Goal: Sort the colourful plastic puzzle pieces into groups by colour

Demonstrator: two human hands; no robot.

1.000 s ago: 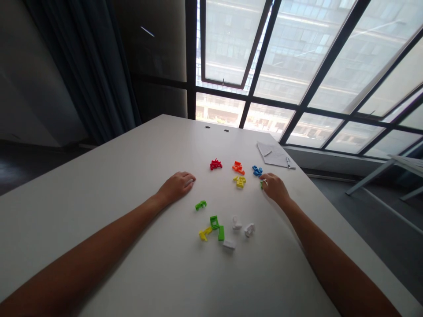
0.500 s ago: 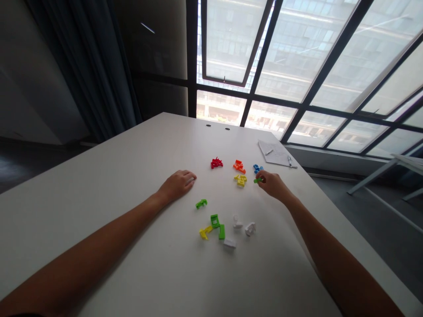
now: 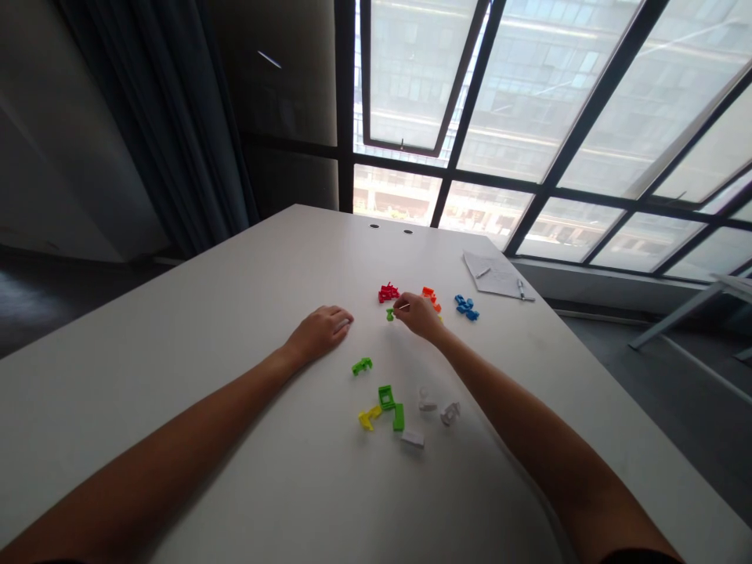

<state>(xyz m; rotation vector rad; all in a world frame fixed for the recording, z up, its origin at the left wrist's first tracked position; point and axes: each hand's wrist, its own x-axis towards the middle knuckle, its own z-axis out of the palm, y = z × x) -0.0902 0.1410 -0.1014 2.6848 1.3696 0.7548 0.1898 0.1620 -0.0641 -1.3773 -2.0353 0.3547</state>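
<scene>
Yellow piece [image 3: 440,318] — partly behind right hand [image 3: 418,315]

Sm. green pc [image 3: 389,314] pinched in R hand [image 3: 418,315]; near red pcs [image 3: 388,294].

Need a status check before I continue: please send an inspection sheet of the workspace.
Surface: smooth white tabletop; two small dark oval inserts near its far edge.
Pieces: small angular plastic-looking ones; red pile, orange pile and blue pile farther out; green pieces, yellow piece and white pieces nearer.
Clutter: white paper sheet with slim pens.
Hands: right hand pinches a small green piece; left hand rests on the tabletop, contents unclear.
Cables: nothing seen.
Surroundings: dark-framed glass windows; dark blue fabric curtain.
</scene>
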